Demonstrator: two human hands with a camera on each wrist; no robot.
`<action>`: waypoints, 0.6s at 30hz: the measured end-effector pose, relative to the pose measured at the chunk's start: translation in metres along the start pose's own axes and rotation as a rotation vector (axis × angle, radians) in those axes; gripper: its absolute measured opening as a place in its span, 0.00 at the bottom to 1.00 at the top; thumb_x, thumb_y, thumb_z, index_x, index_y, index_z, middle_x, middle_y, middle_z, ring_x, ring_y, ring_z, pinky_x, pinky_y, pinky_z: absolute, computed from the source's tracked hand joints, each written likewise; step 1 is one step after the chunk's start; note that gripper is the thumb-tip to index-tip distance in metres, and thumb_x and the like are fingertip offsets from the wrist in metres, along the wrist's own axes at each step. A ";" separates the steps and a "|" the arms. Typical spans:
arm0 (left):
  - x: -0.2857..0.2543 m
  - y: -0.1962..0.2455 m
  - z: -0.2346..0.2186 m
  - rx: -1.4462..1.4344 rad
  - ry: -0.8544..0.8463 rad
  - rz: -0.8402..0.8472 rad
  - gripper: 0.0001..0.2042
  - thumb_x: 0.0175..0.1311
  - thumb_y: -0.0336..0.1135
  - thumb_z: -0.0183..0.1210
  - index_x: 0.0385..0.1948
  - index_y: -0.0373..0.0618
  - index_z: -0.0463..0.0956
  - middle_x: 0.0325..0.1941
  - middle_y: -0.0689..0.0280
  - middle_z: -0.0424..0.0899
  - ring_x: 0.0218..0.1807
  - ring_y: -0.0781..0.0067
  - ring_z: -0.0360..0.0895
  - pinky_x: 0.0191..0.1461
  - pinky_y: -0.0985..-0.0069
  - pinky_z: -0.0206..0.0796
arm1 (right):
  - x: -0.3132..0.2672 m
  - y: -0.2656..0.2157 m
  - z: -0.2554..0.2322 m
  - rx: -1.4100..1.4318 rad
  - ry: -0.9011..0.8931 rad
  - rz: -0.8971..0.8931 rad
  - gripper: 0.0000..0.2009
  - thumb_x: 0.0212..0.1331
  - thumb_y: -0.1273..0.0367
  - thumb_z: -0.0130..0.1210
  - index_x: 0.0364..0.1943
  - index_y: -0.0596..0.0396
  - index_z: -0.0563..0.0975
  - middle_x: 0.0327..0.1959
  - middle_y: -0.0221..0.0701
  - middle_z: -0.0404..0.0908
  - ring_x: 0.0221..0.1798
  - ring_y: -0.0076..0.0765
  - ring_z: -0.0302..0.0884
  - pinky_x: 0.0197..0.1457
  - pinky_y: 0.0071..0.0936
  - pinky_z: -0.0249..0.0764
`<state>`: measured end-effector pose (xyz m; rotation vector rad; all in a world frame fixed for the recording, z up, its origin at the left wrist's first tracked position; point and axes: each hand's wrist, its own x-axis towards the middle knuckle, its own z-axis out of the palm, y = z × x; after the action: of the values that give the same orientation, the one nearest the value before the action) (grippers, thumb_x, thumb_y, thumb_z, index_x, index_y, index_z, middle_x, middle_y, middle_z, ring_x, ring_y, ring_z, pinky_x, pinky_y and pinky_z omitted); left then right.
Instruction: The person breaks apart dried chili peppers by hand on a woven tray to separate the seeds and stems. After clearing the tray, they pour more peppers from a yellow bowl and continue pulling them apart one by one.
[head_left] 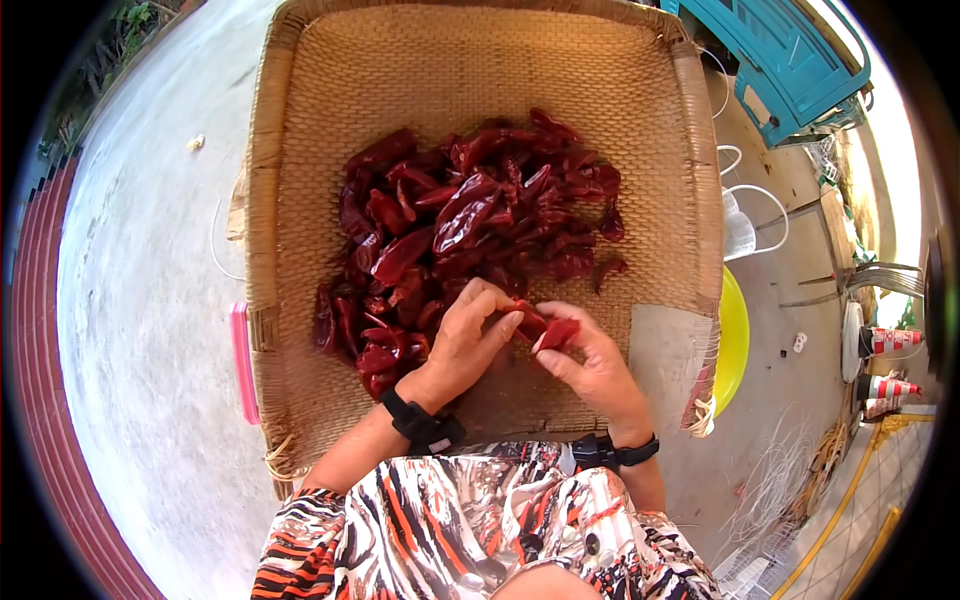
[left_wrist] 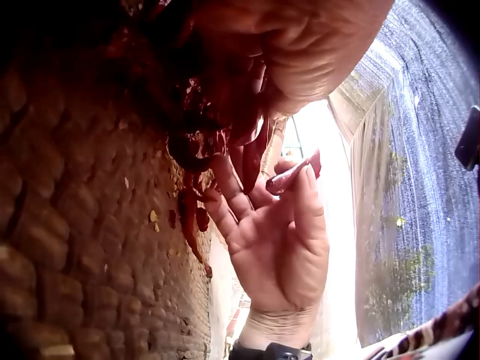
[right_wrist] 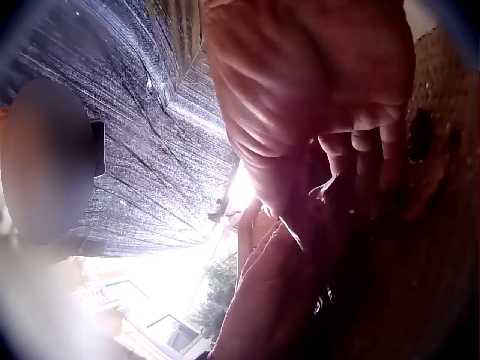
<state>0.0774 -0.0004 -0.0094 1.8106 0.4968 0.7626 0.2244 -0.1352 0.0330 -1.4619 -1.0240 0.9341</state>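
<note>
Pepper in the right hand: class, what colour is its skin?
The pepper is deep red; it shows best in the head view.

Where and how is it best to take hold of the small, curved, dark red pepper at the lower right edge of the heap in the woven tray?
Probably pinch the small curved pepper by its middle, coming from the right: its bent, narrow body has bare woven tray on that side, while the pepper heap is close on its left.

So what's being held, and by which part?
A red pepper: left hand pinches one end, right hand the other. Can't tell whether it's torn through.
</note>
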 end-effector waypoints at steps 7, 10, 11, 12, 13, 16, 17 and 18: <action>0.000 0.002 -0.006 -0.140 -0.107 -0.037 0.13 0.72 0.40 0.53 0.40 0.37 0.77 0.40 0.58 0.75 0.44 0.61 0.74 0.50 0.70 0.66 | 0.007 0.002 0.004 -0.399 -0.132 -0.049 0.11 0.58 0.71 0.63 0.44 0.58 0.80 0.33 0.34 0.75 0.35 0.34 0.75 0.40 0.28 0.72; 0.000 0.001 -0.004 -0.128 -0.117 -0.096 0.13 0.72 0.40 0.54 0.42 0.38 0.78 0.42 0.61 0.75 0.44 0.66 0.74 0.48 0.74 0.66 | 0.006 -0.010 0.007 -0.182 0.056 0.017 0.10 0.60 0.70 0.62 0.43 0.58 0.80 0.34 0.31 0.77 0.36 0.29 0.75 0.41 0.26 0.72; 0.000 0.000 -0.004 -0.117 -0.123 -0.131 0.12 0.72 0.40 0.55 0.43 0.39 0.78 0.43 0.62 0.76 0.43 0.69 0.73 0.46 0.77 0.66 | 0.005 -0.010 0.004 -0.257 0.149 0.006 0.10 0.60 0.70 0.62 0.44 0.58 0.80 0.35 0.30 0.77 0.37 0.27 0.75 0.42 0.26 0.72; 0.000 0.001 -0.003 -0.080 -0.117 -0.135 0.10 0.70 0.37 0.56 0.43 0.39 0.78 0.42 0.63 0.75 0.43 0.69 0.73 0.46 0.77 0.66 | 0.003 -0.010 -0.005 -0.332 0.242 -0.007 0.10 0.61 0.70 0.61 0.45 0.57 0.80 0.36 0.29 0.78 0.37 0.25 0.75 0.42 0.25 0.72; 0.000 0.004 -0.002 -0.043 -0.110 -0.139 0.08 0.69 0.33 0.58 0.42 0.39 0.78 0.42 0.63 0.75 0.43 0.69 0.73 0.46 0.77 0.66 | 0.000 -0.010 -0.014 -0.407 0.336 -0.021 0.11 0.62 0.70 0.61 0.46 0.57 0.80 0.37 0.28 0.78 0.38 0.24 0.75 0.42 0.25 0.71; 0.000 0.004 -0.001 -0.030 -0.085 -0.114 0.06 0.63 0.26 0.61 0.40 0.40 0.78 0.41 0.64 0.75 0.42 0.69 0.73 0.45 0.76 0.66 | -0.009 -0.014 -0.050 -0.410 0.695 -0.022 0.14 0.64 0.70 0.59 0.52 0.57 0.78 0.42 0.27 0.79 0.42 0.22 0.76 0.48 0.26 0.73; 0.000 0.003 0.000 -0.043 -0.077 -0.097 0.07 0.62 0.23 0.62 0.40 0.40 0.77 0.40 0.65 0.75 0.42 0.69 0.73 0.45 0.76 0.67 | -0.013 -0.014 -0.066 -0.403 0.825 -0.037 0.15 0.65 0.70 0.58 0.55 0.57 0.78 0.44 0.27 0.79 0.43 0.23 0.76 0.50 0.27 0.74; 0.000 0.002 0.000 -0.043 -0.072 -0.102 0.07 0.62 0.23 0.61 0.39 0.41 0.77 0.40 0.65 0.76 0.42 0.69 0.73 0.44 0.77 0.66 | -0.013 -0.020 -0.077 -0.467 0.931 -0.097 0.16 0.65 0.69 0.58 0.56 0.57 0.77 0.47 0.29 0.79 0.45 0.24 0.77 0.52 0.28 0.74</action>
<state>0.0774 -0.0011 -0.0072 1.7519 0.5177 0.6320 0.2902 -0.1710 0.0625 -1.9173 -0.5962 -0.1278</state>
